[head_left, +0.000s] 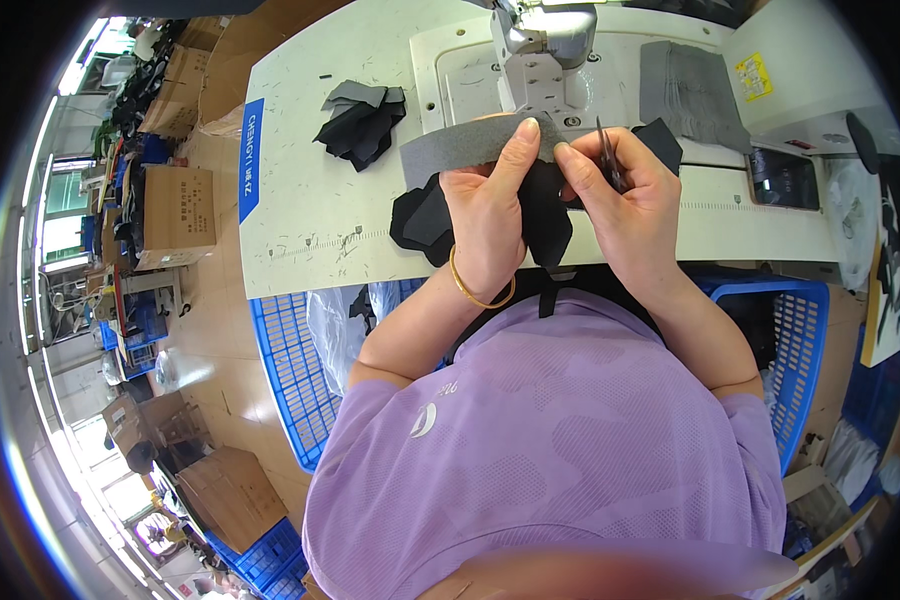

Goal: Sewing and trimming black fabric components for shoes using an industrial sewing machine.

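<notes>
My left hand (490, 215), with a gold bangle at the wrist, grips a grey fabric piece (450, 148), its thumb lying on top. Dark thread snips (607, 155) sit in my right hand (638, 210), their pointed end up. The right thumb and forefinger also meet the right end of the grey piece. Black fabric (545, 220) hangs between the two hands. Under and beside my left hand lie more black fabric pieces (422, 222) on the white sewing table (320, 225). The left fingers are partly hidden behind the cloth.
Just beyond my hands stands the sewing machine head (550, 50). Grey cut pieces (685, 95) are stacked at right, near a dark phone-like screen (782, 178). A black and grey fabric pile (360, 120) lies at left. Blue baskets (295, 365) flank me; cardboard boxes (178, 212) stand farther left.
</notes>
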The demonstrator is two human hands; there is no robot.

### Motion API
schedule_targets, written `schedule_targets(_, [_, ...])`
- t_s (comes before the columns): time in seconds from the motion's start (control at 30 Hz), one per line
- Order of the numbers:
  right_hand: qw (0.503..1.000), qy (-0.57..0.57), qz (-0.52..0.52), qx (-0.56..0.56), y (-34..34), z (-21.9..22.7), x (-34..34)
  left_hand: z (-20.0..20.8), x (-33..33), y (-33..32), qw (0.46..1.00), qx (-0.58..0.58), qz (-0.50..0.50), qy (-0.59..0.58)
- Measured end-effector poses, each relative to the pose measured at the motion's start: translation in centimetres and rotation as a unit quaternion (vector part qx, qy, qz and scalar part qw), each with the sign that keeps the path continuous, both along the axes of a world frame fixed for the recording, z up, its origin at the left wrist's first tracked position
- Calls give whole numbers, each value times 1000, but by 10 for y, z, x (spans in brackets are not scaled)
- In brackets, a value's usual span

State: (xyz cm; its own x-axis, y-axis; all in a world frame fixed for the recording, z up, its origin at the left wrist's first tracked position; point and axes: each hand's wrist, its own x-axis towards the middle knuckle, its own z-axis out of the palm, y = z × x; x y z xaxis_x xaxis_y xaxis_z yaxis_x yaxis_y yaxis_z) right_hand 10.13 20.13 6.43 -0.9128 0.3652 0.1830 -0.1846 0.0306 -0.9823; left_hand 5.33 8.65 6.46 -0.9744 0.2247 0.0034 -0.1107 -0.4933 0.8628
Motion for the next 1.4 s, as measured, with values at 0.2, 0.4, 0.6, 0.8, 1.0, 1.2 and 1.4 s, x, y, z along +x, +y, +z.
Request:
schedule_targets(0.2, [1000, -5, 5, -15, 0, 4, 1, 0, -1, -2, 1000, -22, 2, 21])
schedule_targets(0.4, [998, -13, 36, -44, 9, 3, 9, -1, -5, -1, 995, -56, 53, 56])
schedule_targets(0.6, [998, 43, 8, 35, 3, -8, 4, 0, -3, 1, 997, -36, 46, 46])
schedule_targets(0.8, [993, 60, 1, 99, 4, -7, 1, 3, -1, 2, 998, -17, 49, 43])
schedule_targets(1.0, [989, 75, 4, 129, 5, -7, -1, 5, -1, 1, 999, -7, 37, 9])
schedule_targets(1.2, [998, 48, 9, 34, 0, 5, -9, 8, -15, -4, 998, -32, 11, 54])
schedule_targets(1.4, [999, 46, -10, -7, -3, 14, -32, 33, -39, -8, 995, -97, -2, 3])
